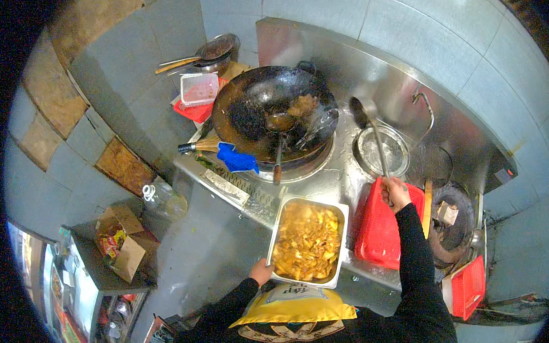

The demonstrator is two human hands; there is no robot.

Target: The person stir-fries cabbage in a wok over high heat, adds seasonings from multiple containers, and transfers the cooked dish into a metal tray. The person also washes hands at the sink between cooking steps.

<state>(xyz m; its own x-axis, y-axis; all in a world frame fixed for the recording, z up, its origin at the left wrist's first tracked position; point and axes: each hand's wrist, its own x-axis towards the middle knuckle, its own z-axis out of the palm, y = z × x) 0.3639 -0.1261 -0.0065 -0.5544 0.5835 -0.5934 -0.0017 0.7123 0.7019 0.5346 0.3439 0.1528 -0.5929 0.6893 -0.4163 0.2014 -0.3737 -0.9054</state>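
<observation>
My left hand [262,272] grips the near left corner of a rectangular stainless steel food pan [343,245]. Chopped, yellow-brown cooked food [306,238] fills much of the pan. My right hand [395,194] is closed around the long handle of a dark ladle [360,113]. Its head points away from me, over the far left side of a round metal pot [382,149] with what looks like water in it. To the left sits a large blackened wok [241,93], with a second, wooden-handled ladle [278,164] resting inside.
A red plastic basket [373,232] stands under my right forearm. Beside the wok lie a bamboo brush [206,144] and a blue cloth [238,159]. A curved faucet [429,109] rises at the back. Another wok [452,236] is at right; a large clear bottle [168,201] stands left.
</observation>
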